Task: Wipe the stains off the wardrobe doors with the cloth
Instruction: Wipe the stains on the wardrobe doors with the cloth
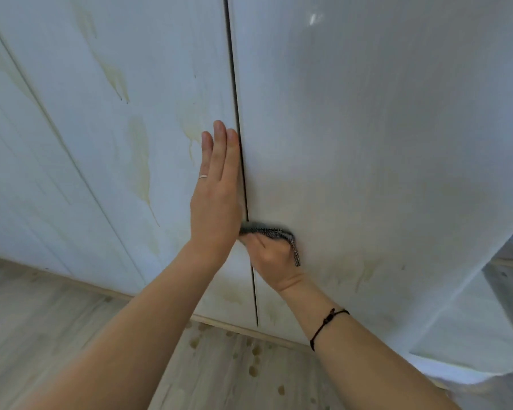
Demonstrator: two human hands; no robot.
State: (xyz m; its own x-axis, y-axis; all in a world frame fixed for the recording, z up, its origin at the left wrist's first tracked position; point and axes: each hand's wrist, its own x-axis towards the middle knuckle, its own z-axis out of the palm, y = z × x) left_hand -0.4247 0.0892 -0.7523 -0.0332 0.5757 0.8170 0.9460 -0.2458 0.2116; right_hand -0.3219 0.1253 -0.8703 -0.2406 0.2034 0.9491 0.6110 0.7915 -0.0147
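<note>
Two white wardrobe doors fill the view, split by a dark vertical gap. The left door (116,143) carries yellowish streaks and drips (139,161). The right door (382,143) shows faint yellowish smears low down (365,273). My left hand (216,190) lies flat with straight fingers against the left door, right beside the gap. My right hand (271,258) grips a dark grey-green cloth (282,235) and presses it onto the right door just right of the gap. Most of the cloth is hidden under the fingers.
A pale wood-look floor (42,321) runs below the doors, with several brownish drops (253,369) near the wardrobe base. The wardrobe's right side and a white object (471,350) stand at the lower right.
</note>
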